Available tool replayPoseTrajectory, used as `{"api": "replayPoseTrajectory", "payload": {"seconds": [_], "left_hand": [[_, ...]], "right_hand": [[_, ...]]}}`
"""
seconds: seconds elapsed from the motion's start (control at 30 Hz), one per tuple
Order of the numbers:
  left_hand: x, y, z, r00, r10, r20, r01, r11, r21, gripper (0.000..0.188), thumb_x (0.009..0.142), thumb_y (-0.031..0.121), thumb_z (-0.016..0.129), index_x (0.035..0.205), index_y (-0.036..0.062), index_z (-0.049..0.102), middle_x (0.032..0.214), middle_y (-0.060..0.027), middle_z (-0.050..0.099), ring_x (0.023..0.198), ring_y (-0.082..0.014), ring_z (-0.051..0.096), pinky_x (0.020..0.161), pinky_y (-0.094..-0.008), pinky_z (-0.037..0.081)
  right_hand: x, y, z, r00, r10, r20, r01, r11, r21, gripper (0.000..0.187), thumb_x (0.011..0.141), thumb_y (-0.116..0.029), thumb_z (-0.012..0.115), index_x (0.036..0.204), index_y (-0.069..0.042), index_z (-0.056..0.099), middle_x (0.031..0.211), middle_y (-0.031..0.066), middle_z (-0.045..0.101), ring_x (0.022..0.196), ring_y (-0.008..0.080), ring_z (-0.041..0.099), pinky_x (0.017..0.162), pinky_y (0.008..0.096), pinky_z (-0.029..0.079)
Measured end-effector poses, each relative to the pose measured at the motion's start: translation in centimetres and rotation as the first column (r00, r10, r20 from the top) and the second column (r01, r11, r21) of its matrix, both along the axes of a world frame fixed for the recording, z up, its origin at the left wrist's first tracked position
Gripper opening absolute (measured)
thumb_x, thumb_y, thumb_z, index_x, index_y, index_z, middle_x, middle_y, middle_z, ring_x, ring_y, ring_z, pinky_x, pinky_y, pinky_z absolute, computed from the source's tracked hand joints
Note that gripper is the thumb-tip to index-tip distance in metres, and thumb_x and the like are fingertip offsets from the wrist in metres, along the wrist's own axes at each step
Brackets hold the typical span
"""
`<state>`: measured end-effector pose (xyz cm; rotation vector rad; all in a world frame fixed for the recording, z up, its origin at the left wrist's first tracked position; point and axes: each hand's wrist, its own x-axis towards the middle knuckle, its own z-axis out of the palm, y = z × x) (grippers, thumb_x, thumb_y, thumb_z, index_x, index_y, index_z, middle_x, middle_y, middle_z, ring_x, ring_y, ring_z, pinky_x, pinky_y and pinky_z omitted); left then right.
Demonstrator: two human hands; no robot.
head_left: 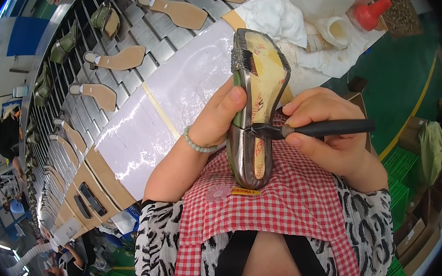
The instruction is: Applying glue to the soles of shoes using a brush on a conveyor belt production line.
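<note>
A shoe upper stretched on a green shoe last (pixel 257 89) stands before my chest, its yellowish underside facing me and its dark metallic edge folded round. My left hand (pixel 217 110) grips the last's left side, thumb pressed near a beaded strap. In my right hand (pixel 326 122) is a brush (pixel 332 128) with a black handle, pinched between thumb and fingers. Its dark tip touches the shoe's edge around the middle of the underside. Bristles are too dark to make out.
A metal slatted conveyor (pixel 161 42) carries several tan soles (pixel 117 59) and green lasted shoes (pixel 64 45). White bottles with red caps (pixel 371 14), an open white pot (pixel 334 32) and a crumpled cloth (pixel 273 20) stand on the table at the upper right. Two dark flat objects (pixel 93 199) lie on the left.
</note>
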<state>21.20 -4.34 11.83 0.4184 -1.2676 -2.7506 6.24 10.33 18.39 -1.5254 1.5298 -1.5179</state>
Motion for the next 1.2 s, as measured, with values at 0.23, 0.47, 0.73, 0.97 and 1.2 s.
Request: {"api": "replayPoseTrajectory", "payload": {"seconds": [0.23, 0.47, 0.73, 0.97, 1.2], "left_hand": [[0.5, -0.1, -0.1, 0.999, -0.027, 0.028, 0.026, 0.999, 0.029, 0.086, 0.083, 0.063, 0.053, 0.137, -0.0006, 0.032, 0.121, -0.0103, 0.052, 0.106, -0.0157, 0.053, 0.086, -0.0273, 0.046], [0.5, -0.4, -1.0, 0.998, 0.004, 0.062, -0.003, 1.0, -0.015, 0.087, 0.08, 0.066, 0.054, 0.135, 0.0006, 0.037, 0.117, -0.0116, 0.056, 0.101, -0.018, 0.057, 0.084, -0.0293, 0.049], [2.9, -3.5, -2.6, 0.967, 0.246, -0.067, -0.252, 0.961, -0.115, 0.102, 0.066, 0.065, 0.071, 0.138, 0.0035, 0.032, 0.124, -0.0139, 0.051, 0.11, -0.0249, 0.055, 0.095, -0.0392, 0.046], [5.1, -0.7, -5.0, 0.806, 0.503, -0.312, -0.561, 0.482, -0.673, 0.096, 0.062, 0.026, 0.087, 0.134, 0.0065, 0.025, 0.134, -0.015, 0.04, 0.126, -0.0267, 0.04, 0.106, -0.0396, 0.034], [6.7, 3.1, -4.0, 0.865, 0.444, -0.235, -0.39, 0.299, -0.871, 0.111, 0.059, 0.031, 0.088, 0.141, 0.0122, 0.016, 0.13, -0.0097, 0.035, 0.131, -0.0258, 0.033, 0.108, -0.0398, 0.032]], "right_hand": [[0.3, 0.5, 0.5, 0.988, 0.025, -0.149, -0.032, 0.999, -0.042, 0.021, 0.066, -0.003, 0.077, 0.082, -0.003, 0.063, 0.077, 0.0073, 0.063, 0.078, 0.0258, 0.064, 0.066, 0.032, 0.05], [0.9, 0.8, 0.4, 0.977, 0.214, 0.015, -0.214, 0.976, 0.031, 0.02, 0.065, -0.005, 0.078, 0.078, -0.004, 0.064, 0.074, 0.0084, 0.064, 0.075, 0.0259, 0.065, 0.065, 0.0323, 0.051], [-1.1, 1.7, -0.5, 0.887, -0.001, 0.461, 0.058, 0.992, -0.11, 0.022, 0.074, -0.004, 0.072, 0.093, 0.001, 0.063, 0.09, 0.0137, 0.066, 0.093, 0.0248, 0.06, 0.082, 0.0339, 0.048], [-0.1, 0.5, -3.2, 0.77, -0.277, 0.575, 0.348, 0.937, -0.014, 0.021, 0.078, 0.008, 0.064, 0.099, 0.003, 0.061, 0.105, 0.016, 0.061, 0.096, 0.0173, 0.059, 0.084, 0.028, 0.047], [1.3, 0.0, -5.9, 0.801, -0.27, 0.534, 0.248, 0.962, 0.114, 0.016, 0.08, 0.005, 0.066, 0.096, 0.001, 0.062, 0.097, 0.0072, 0.061, 0.086, 0.0099, 0.057, 0.074, 0.0221, 0.045]]}}
